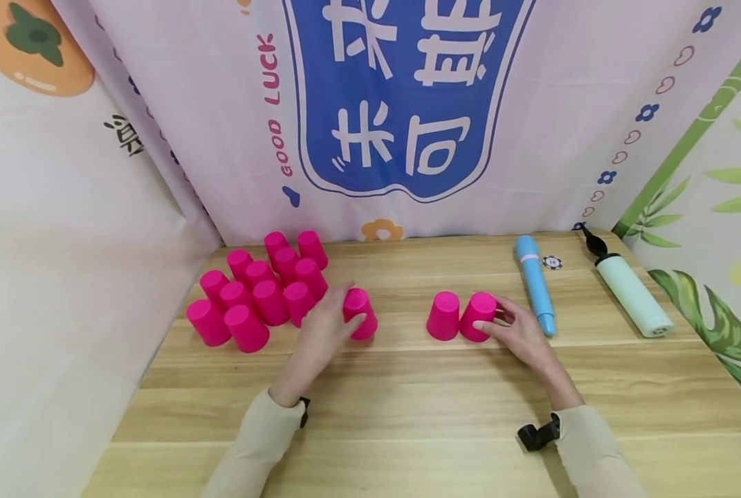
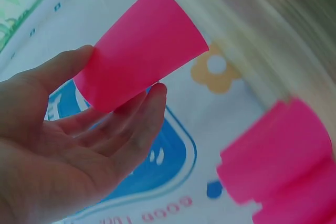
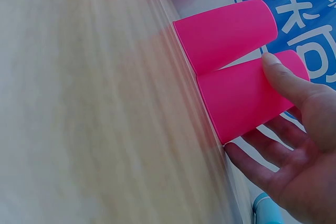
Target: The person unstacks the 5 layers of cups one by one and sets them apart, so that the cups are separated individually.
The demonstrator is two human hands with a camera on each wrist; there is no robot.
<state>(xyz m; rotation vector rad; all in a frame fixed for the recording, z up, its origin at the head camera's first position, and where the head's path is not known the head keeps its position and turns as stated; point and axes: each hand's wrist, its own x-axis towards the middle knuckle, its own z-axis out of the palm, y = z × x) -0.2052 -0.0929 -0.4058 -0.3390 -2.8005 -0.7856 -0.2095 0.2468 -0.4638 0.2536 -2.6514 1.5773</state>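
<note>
My left hand (image 1: 325, 324) grips an upside-down bright pink cup (image 1: 362, 317) between thumb and fingers, left of the table's middle. In the left wrist view, the thumb lies on one side of this cup (image 2: 142, 45) and the fingers on the other. Further right, my right hand (image 1: 524, 333) holds another inverted pink cup (image 1: 479, 318) by its right side. Its rim meets that of a third pink cup (image 3: 228, 35) in the right wrist view, and both stand on the table.
Several more upside-down pink cups (image 1: 269, 304) crowd the left of the wooden table (image 1: 407, 415). On the right lie a blue microphone-like stick (image 1: 537, 287), a small round chip (image 1: 552, 262) and a pale green pump (image 1: 634, 294). Printed cloth (image 1: 221, 124) hangs behind.
</note>
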